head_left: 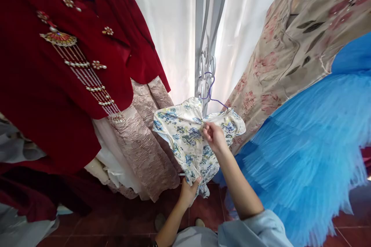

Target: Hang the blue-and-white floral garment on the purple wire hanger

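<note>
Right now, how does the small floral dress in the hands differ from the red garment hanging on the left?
The floral dress is pale with blue flowers; the red garment is plain deep red with pearl-and-bead ornaments. The floral dress is much smaller than the red garment. The floral dress is held by both hands, the right hand near its collar and the left hand at its hem; the red garment is untouched. Both hang among other clothes.
</note>
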### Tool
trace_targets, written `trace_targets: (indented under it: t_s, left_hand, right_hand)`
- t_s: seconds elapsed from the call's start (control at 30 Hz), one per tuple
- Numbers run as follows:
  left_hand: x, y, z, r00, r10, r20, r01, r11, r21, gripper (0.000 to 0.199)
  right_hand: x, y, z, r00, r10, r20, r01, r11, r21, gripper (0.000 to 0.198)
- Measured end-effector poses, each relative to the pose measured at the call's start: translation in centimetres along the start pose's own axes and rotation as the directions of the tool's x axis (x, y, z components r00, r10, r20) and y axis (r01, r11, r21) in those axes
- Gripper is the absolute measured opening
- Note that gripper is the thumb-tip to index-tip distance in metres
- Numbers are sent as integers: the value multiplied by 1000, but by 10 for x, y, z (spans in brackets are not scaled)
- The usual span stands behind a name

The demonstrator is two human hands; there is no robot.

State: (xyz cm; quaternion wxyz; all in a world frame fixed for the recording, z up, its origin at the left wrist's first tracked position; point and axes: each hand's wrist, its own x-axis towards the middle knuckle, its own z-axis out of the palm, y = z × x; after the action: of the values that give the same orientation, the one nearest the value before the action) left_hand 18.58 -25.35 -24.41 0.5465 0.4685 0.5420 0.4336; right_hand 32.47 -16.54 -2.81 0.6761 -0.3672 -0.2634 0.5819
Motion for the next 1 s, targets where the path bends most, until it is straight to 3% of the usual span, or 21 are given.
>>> trace_targets:
  t_s: [0.1, 0.23, 0.43, 0.5, 0.53, 0.57, 0.6, 0.63, 0.67, 0.7, 0.73, 0.77, 0.83, 0.93, 1.0]
  left_hand:
    - [11, -1, -3, 999, 35, 23, -36, 999, 24, 40]
    - [22, -10, -5, 996, 69, 58, -70, 998, 8, 42]
    - [34, -4, -17, 983, 48, 177, -58, 997, 52, 46]
    - [47, 16, -34, 991, 97, 94, -99, 995, 19, 59]
    - [54, 31, -44, 986, 165, -15, -165, 986, 3, 65]
    - [62, 51, -54, 949, 273, -160, -276, 961, 3, 67]
    - [68, 74, -62, 864, 393, -314, -398, 916, 53, 65]
    - [74, 102, -69, 739, 520, -428, -510, 847, 148, 62]
    - [79, 132, -73, 598, 648, -471, -619, 747, 241, 59]
    - [82, 163, -73, 486, 767, -419, -712, 625, 320, 51]
    - [83, 196, -69, 408, 866, -290, -786, 494, 372, 38]
    - [84, 228, -61, 375, 923, -86, -839, 377, 393, 29]
    - [83, 284, -40, 375, 865, 332, -890, 237, 389, 24]
    - [84, 339, -6, 398, 629, 668, -911, 186, 368, 23]
    - [87, 355, 7, 386, 491, 781, -922, 179, 343, 20]
  right_hand:
    - [22, -33, 32, 996, -85, 38, 85, 996, 16, 23]
    - [35, -55, 58, 990, -138, -2, 138, 989, 47, 22]
    - [33, -56, 58, 962, -273, 14, 273, 962, 4, 24]
    - [26, -49, 50, 949, -311, 58, 315, 945, -84, 27]
    - [23, -45, 46, 943, -324, 71, 331, 934, -132, 29]
    - [20, -41, 43, 938, -338, 80, 347, 922, -173, 31]
    - [17, -37, 39, 932, -353, 85, 364, 908, -208, 33]
    - [15, -33, 37, 924, -372, 88, 382, 894, -235, 34]
    - [13, -30, 35, 915, -394, 89, 403, 878, -257, 35]
    - [11, -27, 34, 905, -414, 92, 423, 863, -276, 37]
    - [10, -24, 33, 897, -431, 101, 440, 848, -296, 38]
    - [9, -22, 32, 889, -444, 115, 457, 831, -318, 39]
    - [8, -18, 30, 867, -475, 149, 495, 786, -370, 41]
    - [5, -14, 22, 838, -514, 182, 534, 709, -460, 49]
    - [4, -12, 17, 837, -512, 195, 532, 676, -510, 51]
